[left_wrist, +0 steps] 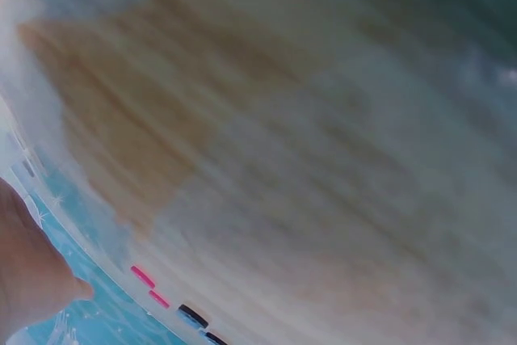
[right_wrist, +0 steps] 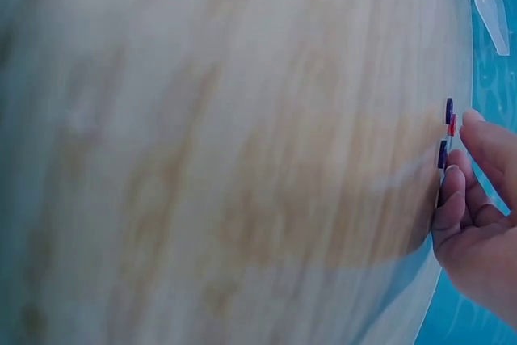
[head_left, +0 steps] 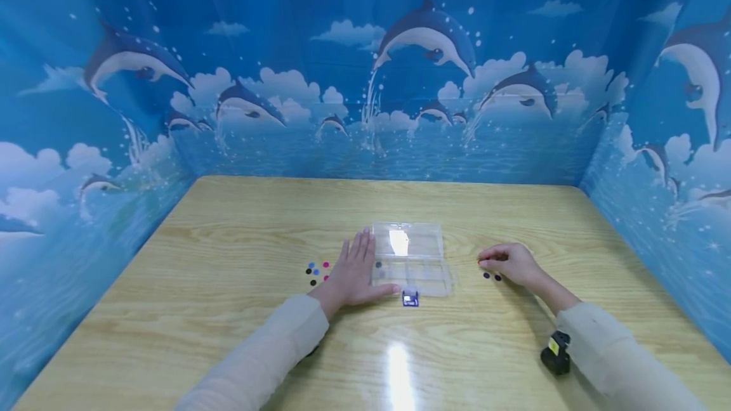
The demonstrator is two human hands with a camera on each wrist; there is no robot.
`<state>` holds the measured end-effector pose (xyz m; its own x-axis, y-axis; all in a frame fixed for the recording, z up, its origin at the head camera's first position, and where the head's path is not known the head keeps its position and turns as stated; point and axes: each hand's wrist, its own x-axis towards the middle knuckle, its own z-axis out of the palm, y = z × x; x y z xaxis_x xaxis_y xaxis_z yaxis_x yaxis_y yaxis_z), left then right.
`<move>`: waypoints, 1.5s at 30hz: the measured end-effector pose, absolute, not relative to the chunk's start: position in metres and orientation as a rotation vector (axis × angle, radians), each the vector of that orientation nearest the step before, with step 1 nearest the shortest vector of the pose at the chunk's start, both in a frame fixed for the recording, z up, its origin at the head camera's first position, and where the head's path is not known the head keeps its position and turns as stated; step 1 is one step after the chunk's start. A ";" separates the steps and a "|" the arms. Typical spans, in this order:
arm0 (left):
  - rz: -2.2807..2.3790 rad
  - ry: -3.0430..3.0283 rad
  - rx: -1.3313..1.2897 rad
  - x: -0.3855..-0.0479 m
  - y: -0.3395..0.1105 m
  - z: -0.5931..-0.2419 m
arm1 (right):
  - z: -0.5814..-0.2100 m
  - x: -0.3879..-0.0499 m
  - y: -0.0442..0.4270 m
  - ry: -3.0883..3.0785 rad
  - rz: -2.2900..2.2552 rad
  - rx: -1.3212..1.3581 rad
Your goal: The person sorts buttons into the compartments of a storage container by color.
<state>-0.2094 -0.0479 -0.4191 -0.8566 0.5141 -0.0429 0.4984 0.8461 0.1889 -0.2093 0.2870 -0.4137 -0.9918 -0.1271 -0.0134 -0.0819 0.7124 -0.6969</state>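
My left hand lies with straight fingers along the left side of a clear plastic compartment box, whose lid is folded back. One dark disc sits in its left compartment. Left of that hand are several small pink, blue and black discs, seen edge-on as pink and dark ones in the left wrist view. My right hand has bent fingers and thumb at a red disc; whether they pinch it cannot be told. Two dark discs lie just below the hand.
A small blue-purple piece rests at the box's front edge. A black wrist device hangs under the right sleeve. Blue dolphin-print curtains border the wooden table at the back and both sides.
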 end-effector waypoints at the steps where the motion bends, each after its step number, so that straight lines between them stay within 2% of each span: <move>1: 0.254 2.931 0.805 -0.210 -0.048 -0.419 | -0.414 -0.210 0.287 2.853 -1.152 -0.176; 24: 0.265 2.922 0.797 -0.208 -0.048 -0.416 | -0.414 -0.212 0.284 2.885 -1.083 -0.260; 45: 0.272 2.913 0.791 -0.205 -0.048 -0.412 | -0.413 -0.210 0.285 2.923 -1.061 -0.179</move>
